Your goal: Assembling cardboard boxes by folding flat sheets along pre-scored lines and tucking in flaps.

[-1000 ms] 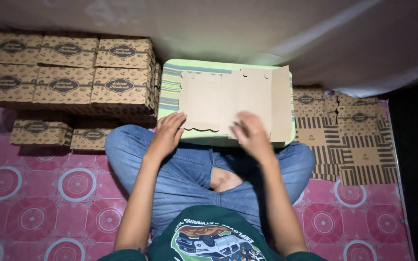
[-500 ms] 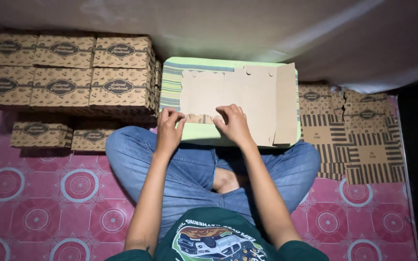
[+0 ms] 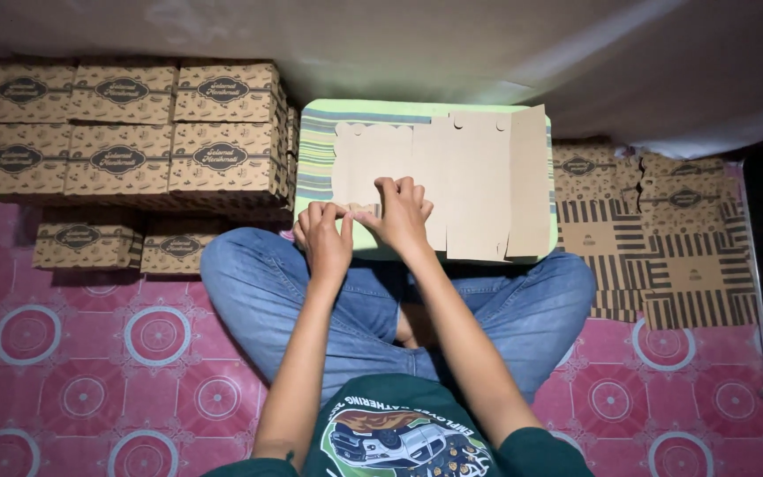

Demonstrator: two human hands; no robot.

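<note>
A flat brown cardboard box blank point(image 3: 452, 177) lies on a small green striped table point(image 3: 311, 150) in front of my crossed legs. My left hand point(image 3: 324, 238) pinches the blank's near edge at its left part. My right hand point(image 3: 402, 212) presses down on the same near flap, fingers curled over the cardboard. Both hands touch each other at the fold. The blank's right panels lie flat and untouched.
Folded printed brown boxes point(image 3: 125, 132) are stacked in rows at the left, with two more point(image 3: 117, 243) on the floor by my left knee. A pile of flat printed blanks point(image 3: 664, 238) lies at the right. Pink patterned mat point(image 3: 90, 353) covers the floor.
The blank was turned and laid wider across the table. Both hands moved together from its lower middle to the near left edge and closed on a flap there.
</note>
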